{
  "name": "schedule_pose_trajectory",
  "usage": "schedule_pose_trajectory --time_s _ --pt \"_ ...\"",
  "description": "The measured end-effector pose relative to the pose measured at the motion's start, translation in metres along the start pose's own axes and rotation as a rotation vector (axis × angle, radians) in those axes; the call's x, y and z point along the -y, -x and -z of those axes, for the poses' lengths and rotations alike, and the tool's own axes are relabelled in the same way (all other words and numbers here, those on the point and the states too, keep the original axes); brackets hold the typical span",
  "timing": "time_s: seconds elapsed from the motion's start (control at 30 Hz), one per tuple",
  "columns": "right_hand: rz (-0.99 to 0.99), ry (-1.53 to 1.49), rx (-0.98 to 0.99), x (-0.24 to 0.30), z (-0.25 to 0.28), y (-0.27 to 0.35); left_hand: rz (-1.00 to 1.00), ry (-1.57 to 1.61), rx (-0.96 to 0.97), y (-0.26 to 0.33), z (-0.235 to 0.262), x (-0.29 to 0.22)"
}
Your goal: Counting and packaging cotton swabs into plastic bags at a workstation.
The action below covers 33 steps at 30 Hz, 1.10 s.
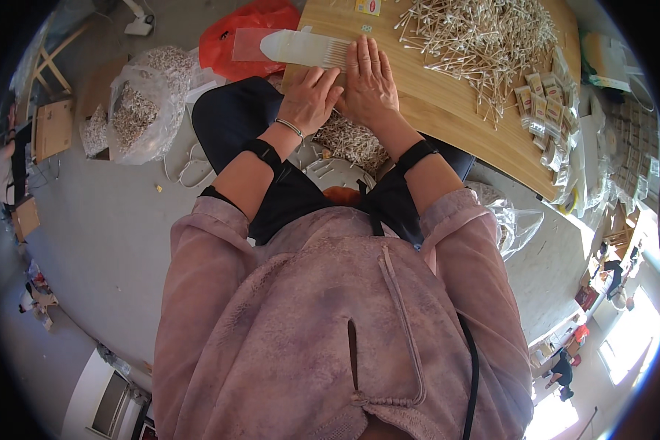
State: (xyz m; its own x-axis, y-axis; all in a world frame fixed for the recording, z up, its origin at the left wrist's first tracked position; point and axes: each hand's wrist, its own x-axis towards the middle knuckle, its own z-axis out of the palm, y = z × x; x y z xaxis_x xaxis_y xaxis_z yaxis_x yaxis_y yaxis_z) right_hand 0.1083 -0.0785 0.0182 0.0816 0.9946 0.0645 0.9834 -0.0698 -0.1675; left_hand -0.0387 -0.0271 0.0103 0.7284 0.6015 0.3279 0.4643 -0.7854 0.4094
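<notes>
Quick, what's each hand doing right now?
Left hand: fingers bent by the clear packet; can't tell if it's gripping.
Right hand: open, fingers straight, at the packet's end.

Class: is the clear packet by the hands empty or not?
Not empty: a row of swabs shows in the clear packet, beside the right hand. How full, I cannot tell.

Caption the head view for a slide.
Left hand and right hand at a flat cotton-swab packet, with loose swabs heaped farther right on the wooden table.

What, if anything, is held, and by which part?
It cannot be told: the left hand and right hand are at the right end of the translucent plastic bag.
</notes>
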Motion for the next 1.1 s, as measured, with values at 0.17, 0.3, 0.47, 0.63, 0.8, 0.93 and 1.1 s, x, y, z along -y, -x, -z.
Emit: schedule_pose_trajectory --time_s 0.17,0.3,0.47,0.63,0.8,0.93,1.1 --pt "0.007 -0.082 -0.05 0.0 -0.002 0.001 0.097 0.004 0.049 -0.005 0.002 -0.008" --pt "-0.012 -0.029 -0.002 0.001 -0.003 0.0 0.108 -0.019 0.075 -0.006 0.002 -0.007" --pt "-0.012 -0.039 -0.02 0.0 -0.006 0.001 0.104 -0.022 0.092 -0.008 0.002 -0.009" --pt "-0.011 -0.052 -0.032 0.0 -0.007 0.001 0.163 0.004 0.107 -0.011 0.001 -0.011" --pt "-0.01 -0.029 -0.039 0.0 -0.008 0.001 0.127 -0.058 0.091 -0.014 0.001 -0.011" --pt "-0.015 -0.042 -0.046 0.001 -0.009 0.001 0.137 -0.062 0.091 -0.017 0.001 -0.012" --pt "-0.02 -0.002 -0.02 0.002 -0.007 0.001 0.174 -0.024 0.121 -0.021 0.007 -0.017"
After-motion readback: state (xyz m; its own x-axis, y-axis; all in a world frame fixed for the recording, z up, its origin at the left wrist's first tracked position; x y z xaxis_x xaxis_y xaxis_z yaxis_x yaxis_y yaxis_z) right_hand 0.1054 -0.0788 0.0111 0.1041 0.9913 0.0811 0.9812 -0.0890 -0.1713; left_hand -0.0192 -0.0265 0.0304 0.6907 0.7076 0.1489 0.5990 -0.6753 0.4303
